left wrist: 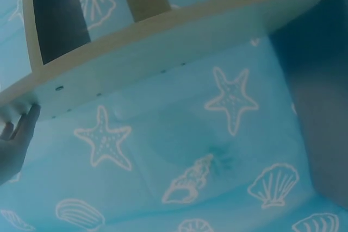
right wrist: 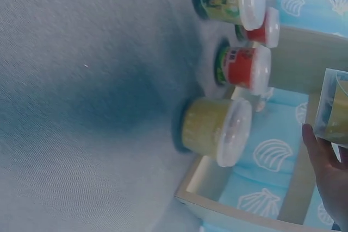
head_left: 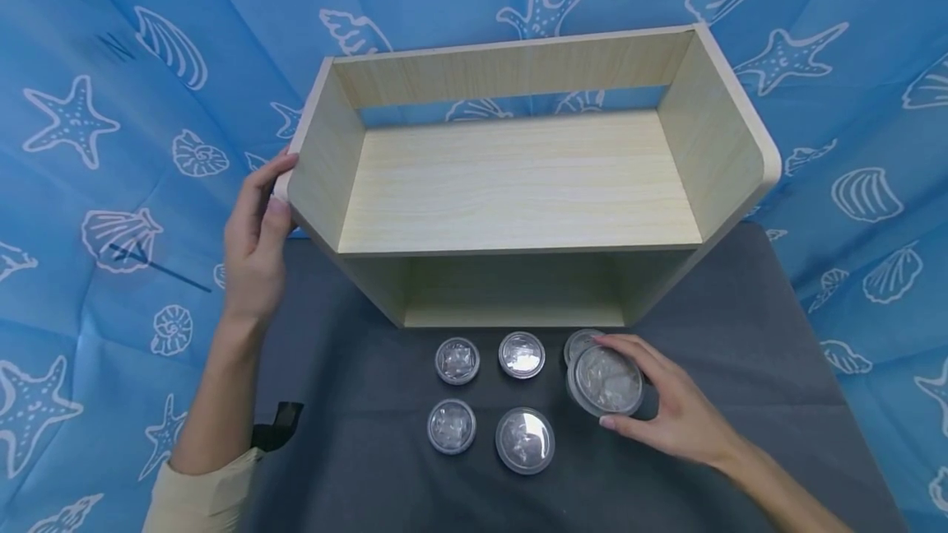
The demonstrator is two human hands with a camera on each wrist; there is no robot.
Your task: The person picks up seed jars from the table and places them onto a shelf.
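Note:
A pale wooden two-tier shelf (head_left: 518, 187) stands at the back of the table. My left hand (head_left: 255, 245) holds the front edge of its left side panel; in the left wrist view, fingers (left wrist: 30, 120) lie against the panel's outer face. On the right, my right hand (head_left: 662, 410) grips a round clear-lidded tub (head_left: 609, 381) between thumb and fingers. That tub (right wrist: 338, 107) shows yellowish contents in the right wrist view. Partly hidden behind it is another lidded tub (head_left: 580, 341). Both compartments of the shelf hold nothing.
Several lidded tubs sit before the shelf, including small ones (head_left: 457, 360) (head_left: 522, 354) (head_left: 451, 426) and a larger one (head_left: 525, 441). Red and yellow tubs (right wrist: 244, 69) (right wrist: 212, 129) show sideways in the right wrist view. Dark cloth (head_left: 355, 467) covers the table; a blue seashell-patterned curtain (head_left: 111, 171) surrounds it.

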